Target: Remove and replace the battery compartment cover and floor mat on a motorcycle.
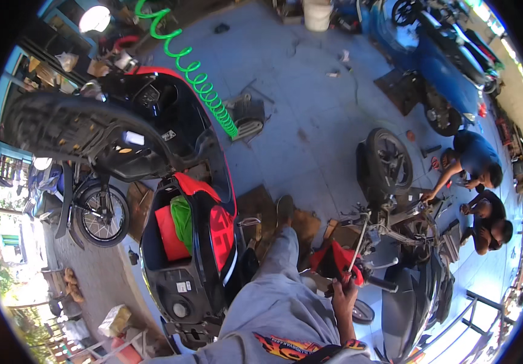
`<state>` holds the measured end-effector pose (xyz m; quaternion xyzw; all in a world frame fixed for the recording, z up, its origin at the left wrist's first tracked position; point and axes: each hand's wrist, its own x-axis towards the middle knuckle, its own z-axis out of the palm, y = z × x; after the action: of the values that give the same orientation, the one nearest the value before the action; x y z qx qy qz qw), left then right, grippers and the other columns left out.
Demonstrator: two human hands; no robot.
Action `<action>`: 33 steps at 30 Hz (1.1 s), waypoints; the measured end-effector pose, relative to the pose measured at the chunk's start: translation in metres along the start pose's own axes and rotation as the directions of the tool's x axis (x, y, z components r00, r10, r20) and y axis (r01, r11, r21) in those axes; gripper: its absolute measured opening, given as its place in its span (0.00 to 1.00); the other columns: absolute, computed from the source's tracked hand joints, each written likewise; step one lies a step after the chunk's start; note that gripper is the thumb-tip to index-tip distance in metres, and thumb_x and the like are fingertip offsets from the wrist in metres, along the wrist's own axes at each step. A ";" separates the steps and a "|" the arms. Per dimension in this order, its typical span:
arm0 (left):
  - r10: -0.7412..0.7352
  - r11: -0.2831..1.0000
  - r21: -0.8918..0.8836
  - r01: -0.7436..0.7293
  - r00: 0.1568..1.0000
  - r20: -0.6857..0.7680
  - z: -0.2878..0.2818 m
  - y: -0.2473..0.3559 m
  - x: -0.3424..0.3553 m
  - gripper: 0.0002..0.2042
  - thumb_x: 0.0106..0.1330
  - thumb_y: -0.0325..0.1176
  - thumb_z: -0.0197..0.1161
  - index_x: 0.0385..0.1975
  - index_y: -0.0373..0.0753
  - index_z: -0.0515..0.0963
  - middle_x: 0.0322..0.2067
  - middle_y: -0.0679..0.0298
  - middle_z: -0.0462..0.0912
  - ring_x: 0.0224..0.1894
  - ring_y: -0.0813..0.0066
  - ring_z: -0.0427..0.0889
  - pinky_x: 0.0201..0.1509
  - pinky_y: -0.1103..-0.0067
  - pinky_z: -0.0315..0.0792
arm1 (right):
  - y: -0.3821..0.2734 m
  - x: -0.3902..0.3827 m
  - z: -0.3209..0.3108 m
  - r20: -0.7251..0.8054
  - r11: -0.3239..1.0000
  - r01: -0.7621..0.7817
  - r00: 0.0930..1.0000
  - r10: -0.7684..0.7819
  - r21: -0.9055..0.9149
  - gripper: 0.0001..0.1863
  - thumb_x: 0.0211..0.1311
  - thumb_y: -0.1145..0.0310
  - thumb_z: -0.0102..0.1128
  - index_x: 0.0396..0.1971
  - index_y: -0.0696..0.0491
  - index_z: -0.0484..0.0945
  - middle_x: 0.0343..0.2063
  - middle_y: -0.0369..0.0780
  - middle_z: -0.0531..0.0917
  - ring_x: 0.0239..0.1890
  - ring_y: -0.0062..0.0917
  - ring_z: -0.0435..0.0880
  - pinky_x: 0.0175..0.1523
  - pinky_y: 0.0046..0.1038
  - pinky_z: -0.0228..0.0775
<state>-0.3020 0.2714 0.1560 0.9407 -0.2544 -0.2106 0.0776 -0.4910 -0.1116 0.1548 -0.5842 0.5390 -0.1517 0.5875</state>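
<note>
My right hand point(344, 296) is closed at the lower end of a thin, pale metal rod point(358, 242), which slants up toward a partly stripped motorcycle point(404, 227). Just beyond my fingers is a crumpled-looking red piece point(329, 259); I cannot tell if it is cloth or plastic, or whether my hand grips it too. A black handlebar grip point(383, 283) lies to the right of that hand. My left hand is out of view. To my left stands a black and red scooter point(222, 239), its seat point(61, 127) raised over an open compartment holding red and green cloth-like things point(182, 221).
A person in a blue shirt point(477, 155) crouches beside the motorcycle, one arm reaching to it. Another person point(489, 221) in dark clothes squats nearby. A green coiled hose point(194, 76) hangs down to a dark metal device point(249, 115) on the tiled floor. Wooden boards point(255, 209) lie ahead.
</note>
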 end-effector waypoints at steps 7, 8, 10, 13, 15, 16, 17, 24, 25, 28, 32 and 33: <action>-0.087 0.996 0.044 0.076 0.941 0.328 -0.060 0.009 0.118 0.11 0.64 0.38 0.58 0.40 0.40 0.76 0.25 0.45 0.80 0.29 0.44 0.82 0.30 0.56 0.75 | -0.009 0.068 0.001 -0.130 0.776 -0.084 0.992 0.003 -0.625 0.17 0.54 0.61 0.63 0.33 0.61 0.75 0.27 0.54 0.81 0.35 0.53 0.81 0.41 0.47 0.69; -0.092 0.996 0.039 0.083 0.931 0.354 -0.058 0.012 0.131 0.11 0.63 0.38 0.58 0.40 0.40 0.76 0.25 0.45 0.80 0.29 0.44 0.82 0.31 0.55 0.75 | -0.022 0.076 -0.005 -0.107 0.745 -0.218 0.975 0.194 -0.631 0.17 0.53 0.60 0.64 0.35 0.60 0.77 0.29 0.54 0.82 0.37 0.50 0.82 0.42 0.45 0.70; -0.098 0.995 0.021 0.098 0.913 0.396 -0.051 0.024 0.156 0.12 0.63 0.39 0.59 0.41 0.40 0.77 0.24 0.45 0.80 0.29 0.43 0.82 0.31 0.55 0.75 | -0.042 0.094 -0.010 -0.112 0.673 -0.211 0.976 0.187 -0.709 0.17 0.52 0.58 0.66 0.33 0.57 0.82 0.28 0.53 0.83 0.36 0.48 0.83 0.41 0.41 0.72; -0.195 0.969 -0.072 0.238 0.908 0.370 -0.071 0.052 0.281 0.11 0.62 0.38 0.57 0.38 0.39 0.77 0.32 0.43 0.82 0.37 0.42 0.82 0.40 0.53 0.76 | -0.113 0.150 0.019 0.009 0.640 -0.163 0.967 0.256 -0.751 0.22 0.53 0.52 0.65 0.32 0.60 0.79 0.28 0.54 0.82 0.36 0.52 0.82 0.42 0.46 0.72; -0.125 0.952 -0.258 0.163 0.980 0.158 -0.057 0.064 0.330 0.13 0.61 0.39 0.58 0.40 0.38 0.78 0.32 0.42 0.82 0.38 0.42 0.82 0.42 0.53 0.75 | -0.108 0.195 0.033 0.160 0.653 0.100 0.987 0.033 -0.751 0.23 0.56 0.49 0.62 0.36 0.58 0.80 0.30 0.54 0.83 0.37 0.52 0.82 0.41 0.45 0.72; -0.102 0.940 -0.323 0.114 0.993 0.052 -0.047 0.068 0.350 0.14 0.60 0.39 0.58 0.40 0.37 0.78 0.32 0.42 0.82 0.38 0.43 0.82 0.43 0.54 0.75 | -0.113 0.219 0.052 0.171 0.683 0.135 0.985 -0.015 -0.718 0.19 0.59 0.53 0.59 0.35 0.55 0.81 0.29 0.55 0.82 0.36 0.52 0.82 0.40 0.45 0.72; -0.160 0.915 -0.355 0.191 0.981 0.114 -0.047 0.084 0.374 0.14 0.59 0.40 0.59 0.40 0.37 0.78 0.32 0.43 0.82 0.38 0.43 0.82 0.43 0.54 0.76 | -0.109 0.253 0.056 0.252 0.627 0.203 0.968 -0.010 -0.752 0.18 0.60 0.54 0.57 0.35 0.55 0.81 0.29 0.55 0.82 0.37 0.52 0.82 0.40 0.44 0.73; -0.323 0.691 -0.624 0.365 0.928 0.185 0.024 0.144 0.461 0.19 0.52 0.41 0.66 0.42 0.38 0.78 0.36 0.46 0.83 0.40 0.45 0.83 0.47 0.58 0.76 | -0.201 0.438 0.143 0.653 0.561 0.555 0.757 -0.033 -0.614 0.16 0.62 0.57 0.54 0.36 0.54 0.81 0.30 0.50 0.84 0.34 0.39 0.85 0.38 0.40 0.73; -0.360 0.699 -0.596 0.395 0.915 0.183 0.016 0.155 0.467 0.19 0.52 0.39 0.66 0.43 0.38 0.78 0.40 0.46 0.82 0.43 0.45 0.82 0.49 0.59 0.76 | -0.205 0.471 0.153 0.754 0.616 0.611 0.656 -0.041 -0.498 0.15 0.62 0.58 0.54 0.37 0.53 0.82 0.30 0.50 0.84 0.34 0.37 0.86 0.38 0.40 0.73; -0.474 0.564 -0.630 0.533 0.834 0.281 -0.026 0.187 0.481 0.20 0.51 0.36 0.67 0.45 0.38 0.77 0.46 0.47 0.80 0.49 0.46 0.80 0.53 0.60 0.74 | -0.260 0.544 0.179 0.896 0.374 0.819 0.436 0.086 -0.435 0.15 0.62 0.58 0.55 0.38 0.54 0.82 0.30 0.50 0.84 0.34 0.39 0.85 0.38 0.39 0.73; -0.783 0.194 -0.717 0.669 0.546 0.297 0.029 0.200 0.492 0.22 0.51 0.36 0.68 0.45 0.31 0.76 0.46 0.46 0.80 0.50 0.49 0.80 0.53 0.64 0.76 | -0.296 0.547 0.299 0.917 0.144 0.989 -0.037 0.398 -0.023 0.16 0.62 0.59 0.58 0.41 0.55 0.81 0.31 0.50 0.84 0.33 0.41 0.85 0.38 0.37 0.74; -0.897 0.067 -0.822 0.566 0.395 0.198 0.059 0.208 0.479 0.23 0.52 0.36 0.68 0.45 0.29 0.76 0.44 0.46 0.81 0.48 0.50 0.82 0.51 0.66 0.77 | -0.297 0.527 0.315 0.881 0.164 0.986 -0.104 0.462 0.031 0.16 0.62 0.59 0.58 0.41 0.55 0.81 0.31 0.50 0.84 0.33 0.41 0.85 0.38 0.37 0.74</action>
<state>-0.0462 -0.1546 -0.0151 0.8010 0.4156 -0.1272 0.4118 0.0950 -0.4529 0.0841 -0.8307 -0.2977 0.4220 0.2082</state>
